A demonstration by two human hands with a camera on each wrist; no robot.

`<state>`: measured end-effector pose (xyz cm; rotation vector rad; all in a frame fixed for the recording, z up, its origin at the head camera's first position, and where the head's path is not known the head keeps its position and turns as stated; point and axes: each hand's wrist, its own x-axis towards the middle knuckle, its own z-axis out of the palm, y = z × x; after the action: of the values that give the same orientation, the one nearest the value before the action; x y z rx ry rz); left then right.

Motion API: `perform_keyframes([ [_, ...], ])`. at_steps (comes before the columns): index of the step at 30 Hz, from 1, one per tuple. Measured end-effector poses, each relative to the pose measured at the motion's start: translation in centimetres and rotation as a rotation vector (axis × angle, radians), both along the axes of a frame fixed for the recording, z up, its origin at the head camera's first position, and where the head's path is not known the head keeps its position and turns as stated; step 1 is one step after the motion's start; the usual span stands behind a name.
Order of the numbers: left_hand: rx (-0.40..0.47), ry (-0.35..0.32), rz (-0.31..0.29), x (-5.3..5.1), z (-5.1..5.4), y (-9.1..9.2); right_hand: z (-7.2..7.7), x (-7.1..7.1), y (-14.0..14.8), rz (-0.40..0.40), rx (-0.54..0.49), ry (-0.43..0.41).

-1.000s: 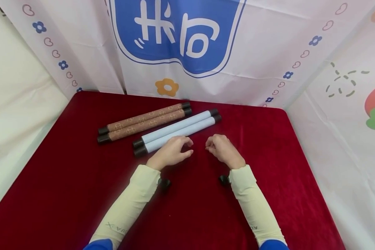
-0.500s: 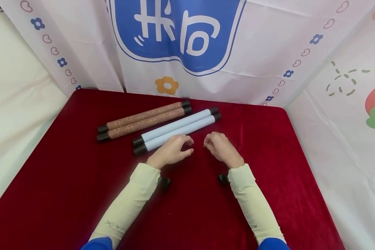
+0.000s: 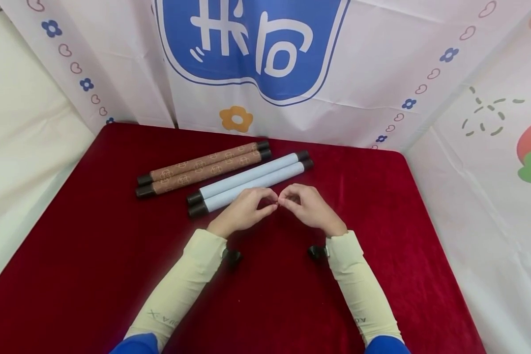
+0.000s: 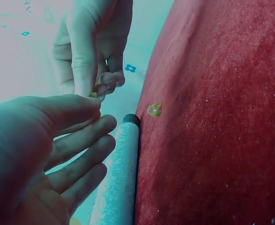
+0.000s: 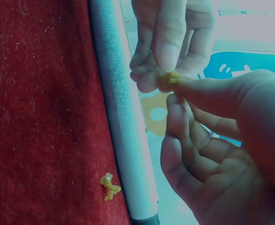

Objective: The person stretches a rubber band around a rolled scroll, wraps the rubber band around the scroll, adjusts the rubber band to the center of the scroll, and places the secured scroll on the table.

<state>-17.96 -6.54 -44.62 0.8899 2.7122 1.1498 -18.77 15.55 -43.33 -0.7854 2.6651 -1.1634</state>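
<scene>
My left hand (image 3: 243,210) and right hand (image 3: 311,210) meet at their fingertips just in front of the pale blue rolls (image 3: 256,174). A tiny yellow piece (image 4: 94,94) is pinched where the thumbs and forefingers of both hands come together; the right wrist view shows this yellow piece (image 5: 171,77) too, partly covered by fingers. The other left fingers are spread loosely, while those of the right are bent. Another small, irregular yellow piece (image 5: 110,186) lies on the red cloth beside a roll.
Two brown patterned rolls (image 3: 203,169) with black ends lie side by side behind and left of the blue pair. The red-covered table (image 3: 115,255) stands against a white printed curtain (image 3: 363,59), with more white fabric on both sides.
The right hand has moved left until its fingertips meet those of the left hand, which has stayed almost in place. The rolls lie as before.
</scene>
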Motion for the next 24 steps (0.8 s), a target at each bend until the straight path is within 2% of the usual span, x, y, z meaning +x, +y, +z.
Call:
perform_keyframes([
  [5,0.019,0.009,0.021,0.1,0.2,0.1,0.2,0.1,-0.1,-0.015,-0.028,-0.008],
  [16,0.043,0.039,0.014,0.0,0.2,-0.6,0.3,0.0,0.0,-0.040,-0.019,-0.025],
  [24,0.027,0.055,0.018,-0.3,0.3,-1.0,0.5,0.2,0.4,-0.103,-0.030,-0.005],
])
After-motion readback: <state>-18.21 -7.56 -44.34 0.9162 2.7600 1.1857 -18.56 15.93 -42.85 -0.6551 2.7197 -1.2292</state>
